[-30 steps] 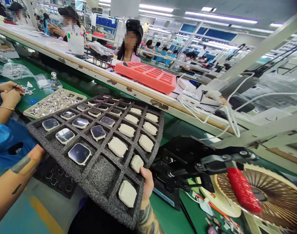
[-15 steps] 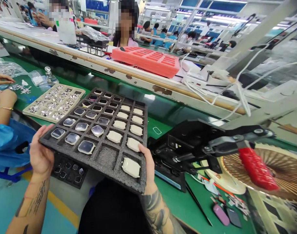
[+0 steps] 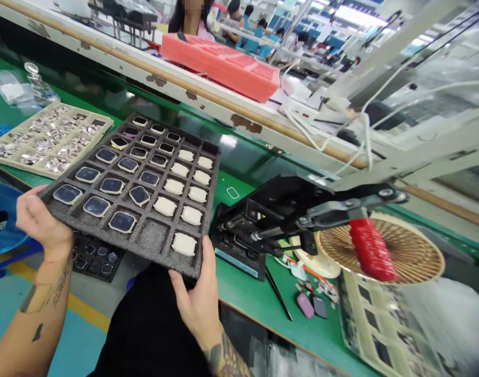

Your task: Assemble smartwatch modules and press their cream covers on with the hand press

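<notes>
A dark grey foam tray [image 3: 152, 236] is held tilted over my lap and the green table's edge. Its pockets hold several watch-like pieces, dark glass faces on the left and cream backs [image 3: 184, 244] in the two right columns; one front pocket is bare. My left hand [image 3: 46, 222] grips the tray's left front corner, fingers partly beneath it. At the right front corner, my right hand [image 3: 198, 290] holds the edge between thumb and fingers.
Right of the tray stands a black press [image 3: 278, 209] with a red handle [image 3: 372, 251], near a fan [image 3: 415, 251]. Tweezers [image 3: 278, 294] lie below. A cream parts tray [image 3: 46, 139] sits left; red foam [image 3: 219, 65] rests on the shelf.
The view has turned right. My right hand has shifted from the tray's right side to its front right corner, and the thumb no longer rests by the cream pieces.
</notes>
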Demonstrator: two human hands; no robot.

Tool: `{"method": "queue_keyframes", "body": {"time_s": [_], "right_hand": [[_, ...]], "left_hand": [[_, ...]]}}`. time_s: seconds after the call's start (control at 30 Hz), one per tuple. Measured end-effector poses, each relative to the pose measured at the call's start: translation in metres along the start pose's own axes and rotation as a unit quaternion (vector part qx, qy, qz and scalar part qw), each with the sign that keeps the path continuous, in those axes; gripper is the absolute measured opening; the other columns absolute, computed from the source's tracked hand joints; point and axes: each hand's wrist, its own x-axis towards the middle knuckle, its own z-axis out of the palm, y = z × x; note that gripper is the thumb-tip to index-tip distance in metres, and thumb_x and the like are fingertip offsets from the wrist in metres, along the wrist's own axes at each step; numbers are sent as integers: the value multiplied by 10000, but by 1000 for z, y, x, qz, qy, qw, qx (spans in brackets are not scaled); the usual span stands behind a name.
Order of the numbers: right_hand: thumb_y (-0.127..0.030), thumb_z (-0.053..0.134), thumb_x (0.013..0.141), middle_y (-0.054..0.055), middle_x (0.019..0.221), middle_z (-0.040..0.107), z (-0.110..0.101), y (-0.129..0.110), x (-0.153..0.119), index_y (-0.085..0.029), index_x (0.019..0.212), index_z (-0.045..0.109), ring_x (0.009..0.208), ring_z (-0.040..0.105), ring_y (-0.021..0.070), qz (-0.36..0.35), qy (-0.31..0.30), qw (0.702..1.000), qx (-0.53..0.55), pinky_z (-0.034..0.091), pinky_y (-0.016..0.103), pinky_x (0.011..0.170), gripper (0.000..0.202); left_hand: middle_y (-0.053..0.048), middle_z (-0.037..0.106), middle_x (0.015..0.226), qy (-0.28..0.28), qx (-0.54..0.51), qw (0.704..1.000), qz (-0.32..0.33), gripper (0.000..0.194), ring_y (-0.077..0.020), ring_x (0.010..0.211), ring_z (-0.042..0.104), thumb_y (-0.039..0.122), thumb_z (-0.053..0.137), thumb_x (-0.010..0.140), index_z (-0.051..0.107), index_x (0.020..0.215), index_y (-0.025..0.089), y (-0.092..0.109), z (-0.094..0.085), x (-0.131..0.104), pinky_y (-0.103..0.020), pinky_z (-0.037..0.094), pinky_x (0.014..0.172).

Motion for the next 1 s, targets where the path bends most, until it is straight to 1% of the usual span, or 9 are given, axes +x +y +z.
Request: {"method": "queue_keyframes", "body": {"time_s": [0.13, 0.33, 0.47, 0.53, 0.63, 0.73, 0.8, 0.87, 1.0], "right_hand": [[-337, 691, 1078, 196, 1848, 375, 0, 3, 9, -233, 1833, 227, 1723, 430, 366, -1, 5, 1000, 13, 522, 641, 1340, 892], [-325, 691, 1063, 212, 1862, 336, 0, 2, 5, -210, 1847, 171, 1741, 391, 390, -20, -4, 1000, 8, 546, 651, 1318, 948], [-350, 678, 1060, 229, 1874, 299, -9, 2, 12, -178, 1847, 175, 1751, 365, 406, -24, -31, 999, 30, 561, 656, 1299, 950], [-358, 671, 1068, 220, 1862, 334, -19, 7, 14, -190, 1829, 259, 1730, 410, 403, -28, -50, 998, 40, 597, 632, 1265, 882], [-325, 661, 1086, 192, 1732, 547, -40, 27, 11, -225, 1738, 460, 1571, 623, 359, -29, -49, 996, 66, 655, 565, 1200, 689], [-234, 672, 1078, 153, 1448, 746, -53, 52, 3, -225, 1578, 634, 1234, 802, 263, -41, 1, 994, 97, 719, 424, 1035, 501], [-174, 683, 1061, 134, 1324, 779, -56, 64, -2, -212, 1498, 689, 1097, 813, 222, -53, 22, 991, 120, 719, 356, 934, 439], [-134, 681, 1050, 128, 1283, 784, -57, 68, -4, -202, 1474, 700, 1057, 806, 208, -59, 22, 988, 142, 713, 337, 903, 429], [-86, 675, 1035, 120, 1275, 788, -66, 62, -6, -207, 1484, 689, 1081, 800, 206, -55, 23, 988, 144, 705, 349, 936, 465]], "left_hand": [[-100, 682, 1080, -30, 20, 999, 18, 371, -254, 1102, 680, 321, 381, 1091, 681, 1085, 102, 3, 7, 1, -415, 524, 1075], [3, 525, 867, -45, 53, 998, 4, 130, -197, 909, 550, 168, 452, 990, 525, 884, 191, 6, 10, 8, -337, 480, 897], [42, 407, 779, -60, 76, 995, -2, 219, -165, 828, 441, 150, 496, 979, 428, 786, 227, 8, 14, 18, -302, 414, 803], [40, 444, 772, -84, 88, 993, 2, 217, -170, 828, 475, 165, 517, 996, 481, 787, 211, 13, 6, 21, -301, 438, 814], [-39, 750, 1061, -142, 108, 983, 42, 165, -233, 1023, 678, 233, 627, 1008, 737, 1098, 150, 34, -13, 27, -343, 546, 940], [-155, 732, 1535, -221, 135, 945, 202, 448, -313, 1405, 678, 334, 656, 1070, 712, 1474, 148, 73, -11, 43, -461, 543, 1192], [-145, 779, 1482, -321, 162, 883, 302, 423, -296, 1418, 687, 365, 547, 1143, 757, 1436, 143, 102, 16, 63, -496, 493, 1278], [-125, 808, 1447, -427, 222, 804, 349, 453, -278, 1350, 720, 335, 460, 1169, 790, 1420, 152, 125, 62, 90, -471, 515, 1246], [-129, 848, 1376, -487, 247, 765, 342, 405, -188, 1252, 763, 244, 515, 1132, 805, 1328, 40, 154, 163, 131, -360, 513, 1208]]}}
